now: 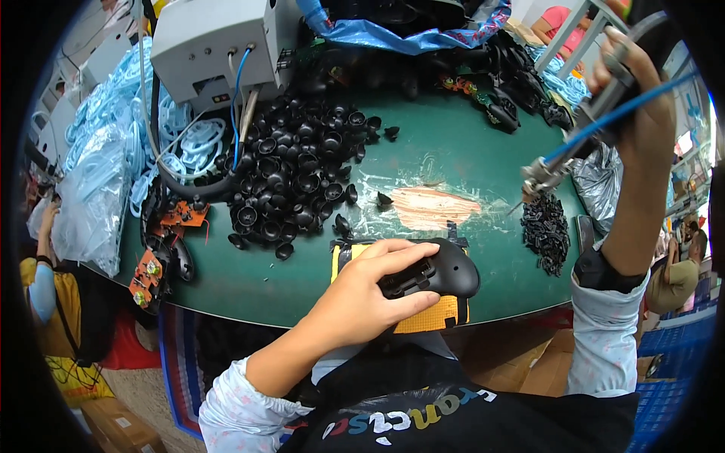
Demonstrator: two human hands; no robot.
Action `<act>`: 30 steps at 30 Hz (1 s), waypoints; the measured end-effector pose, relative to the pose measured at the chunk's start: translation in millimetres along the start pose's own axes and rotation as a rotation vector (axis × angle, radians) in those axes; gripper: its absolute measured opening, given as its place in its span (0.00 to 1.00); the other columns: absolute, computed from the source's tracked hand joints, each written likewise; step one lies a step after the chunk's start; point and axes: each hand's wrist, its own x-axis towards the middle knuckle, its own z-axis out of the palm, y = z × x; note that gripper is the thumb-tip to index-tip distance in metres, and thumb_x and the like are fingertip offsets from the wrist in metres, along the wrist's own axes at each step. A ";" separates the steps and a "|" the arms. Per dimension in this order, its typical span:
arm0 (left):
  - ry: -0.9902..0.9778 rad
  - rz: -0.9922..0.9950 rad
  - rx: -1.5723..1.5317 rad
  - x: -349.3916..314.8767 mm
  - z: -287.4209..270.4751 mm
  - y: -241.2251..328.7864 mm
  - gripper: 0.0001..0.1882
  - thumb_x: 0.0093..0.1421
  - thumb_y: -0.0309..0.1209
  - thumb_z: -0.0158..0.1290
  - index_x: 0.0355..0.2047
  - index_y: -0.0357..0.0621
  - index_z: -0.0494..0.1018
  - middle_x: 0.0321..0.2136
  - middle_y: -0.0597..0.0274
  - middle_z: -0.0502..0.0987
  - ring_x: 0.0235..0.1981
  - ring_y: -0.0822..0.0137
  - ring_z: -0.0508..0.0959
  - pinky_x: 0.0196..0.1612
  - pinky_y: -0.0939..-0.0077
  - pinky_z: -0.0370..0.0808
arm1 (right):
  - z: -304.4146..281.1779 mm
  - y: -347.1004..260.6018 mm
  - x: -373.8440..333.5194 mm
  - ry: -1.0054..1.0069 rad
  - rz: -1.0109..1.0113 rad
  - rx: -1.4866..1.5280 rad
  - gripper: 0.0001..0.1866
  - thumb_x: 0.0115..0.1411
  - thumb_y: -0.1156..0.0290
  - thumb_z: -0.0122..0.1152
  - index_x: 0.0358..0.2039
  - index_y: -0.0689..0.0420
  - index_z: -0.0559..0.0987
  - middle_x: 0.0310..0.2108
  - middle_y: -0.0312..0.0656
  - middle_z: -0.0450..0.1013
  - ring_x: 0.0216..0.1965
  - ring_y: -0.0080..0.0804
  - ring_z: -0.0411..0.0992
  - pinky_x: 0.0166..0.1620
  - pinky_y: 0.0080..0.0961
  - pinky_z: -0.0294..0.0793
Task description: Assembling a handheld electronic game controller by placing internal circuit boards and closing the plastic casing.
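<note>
My left hand (361, 291) is closed around a black game controller shell (456, 272), pressing it onto a yellow pad (430, 321) at the table's near edge. The shell lies back side up, an open recess showing beside my fingers. Raised at the right, my right hand (642, 75) grips a powered screwdriver (545, 177) with a metal nose and a thin bit pointing down. A blue air hose (619, 115) runs across it. Below the bit sits a pile of small black parts (545, 234), apart from the tool.
Many black cup-shaped caps (291, 162) are heaped left of centre, beside a grey machine box (219, 57). Orange circuit boards (147, 278) lie at the left edge, near pale blue plastic rings (106, 128). Controller parts (502, 109) and a blue bag (400, 41) line the back. Other people work nearby.
</note>
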 end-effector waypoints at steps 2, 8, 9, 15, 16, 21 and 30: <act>-0.066 -0.162 -0.347 -3.8 -2.6 6.2 0.30 0.56 0.36 0.63 0.58 0.41 0.71 0.55 0.52 0.71 0.58 0.63 0.70 0.59 0.70 0.67 | 4.9 -0.2 -5.7 0.041 0.027 -0.071 0.25 0.66 0.58 0.54 0.53 0.67 0.72 0.51 0.52 0.71 0.49 0.34 0.74 0.49 0.29 0.74; -0.118 -0.303 -0.768 -24.0 9.6 28.2 0.36 0.60 0.31 0.61 0.66 0.42 0.59 0.56 0.58 0.70 0.51 0.71 0.73 0.54 0.78 0.70 | 64.4 -22.3 -131.1 0.196 -0.343 -0.514 0.32 0.57 0.56 0.65 0.53 0.67 0.70 0.49 0.54 0.71 0.50 0.42 0.73 0.48 0.33 0.76; -0.062 -0.262 -0.750 -30.0 12.3 24.5 0.36 0.60 0.30 0.61 0.66 0.42 0.59 0.57 0.58 0.69 0.51 0.70 0.73 0.55 0.77 0.70 | 84.6 -11.8 -149.1 -0.042 -0.224 -0.517 0.30 0.53 0.57 0.71 0.48 0.66 0.74 0.46 0.52 0.73 0.49 0.42 0.73 0.49 0.33 0.74; -0.015 -0.180 -0.681 -34.4 24.7 33.6 0.36 0.60 0.31 0.62 0.66 0.41 0.59 0.58 0.56 0.64 0.58 0.67 0.68 0.61 0.74 0.64 | 125.1 7.0 -180.3 -0.161 -0.078 -0.255 0.28 0.41 0.72 0.79 0.44 0.64 0.77 0.39 0.51 0.77 0.41 0.44 0.77 0.44 0.33 0.78; 0.010 -0.204 -0.696 -36.0 26.1 37.5 0.36 0.60 0.30 0.61 0.66 0.40 0.59 0.57 0.55 0.65 0.58 0.67 0.68 0.61 0.74 0.64 | 127.1 6.4 -184.6 -0.111 -0.083 -0.284 0.28 0.41 0.73 0.79 0.44 0.65 0.77 0.40 0.51 0.77 0.41 0.44 0.77 0.44 0.33 0.78; 0.063 -0.224 -0.738 -42.6 32.5 43.9 0.34 0.61 0.29 0.60 0.65 0.38 0.60 0.56 0.55 0.65 0.59 0.67 0.68 0.61 0.74 0.64 | 131.6 5.0 -195.1 -0.047 -0.125 -0.356 0.28 0.42 0.74 0.78 0.44 0.67 0.77 0.41 0.53 0.77 0.42 0.44 0.77 0.44 0.32 0.78; 0.020 -0.263 -0.781 -47.2 33.8 42.9 0.35 0.62 0.28 0.59 0.67 0.38 0.57 0.58 0.56 0.65 0.58 0.68 0.68 0.60 0.75 0.66 | 130.2 3.3 -197.0 -0.108 -0.225 -0.375 0.29 0.44 0.74 0.77 0.47 0.69 0.77 0.43 0.55 0.76 0.42 0.42 0.77 0.43 0.30 0.79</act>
